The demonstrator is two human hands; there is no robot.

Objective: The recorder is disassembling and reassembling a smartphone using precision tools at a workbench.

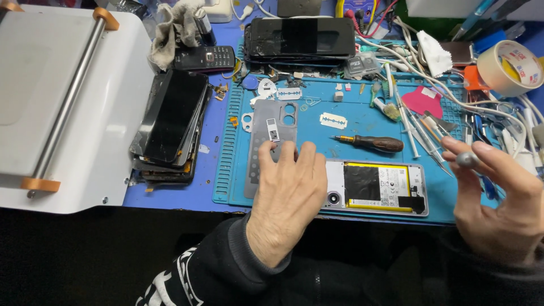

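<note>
My left hand (286, 195) lies flat on a grey phone back cover (271, 122), fingers spread near a small metal part (273, 131) resting on it. Just right of that hand lies an opened phone (385, 187) with a yellow-edged battery showing. My right hand (498, 198) hovers at the right, its fingertips closed on the grey handle of a thin tool (466, 158). A dark-handled screwdriver (374, 143) lies on the blue work mat (362, 107) between the hands.
A stack of dark phone screens (170, 122) sits left of the mat beside a white machine (62, 102) with a metal bar. Razor blades (332, 120), tweezers, cables, a tape roll (510, 68), a black phone (300, 38) and a small keypad phone (205, 57) crowd the back.
</note>
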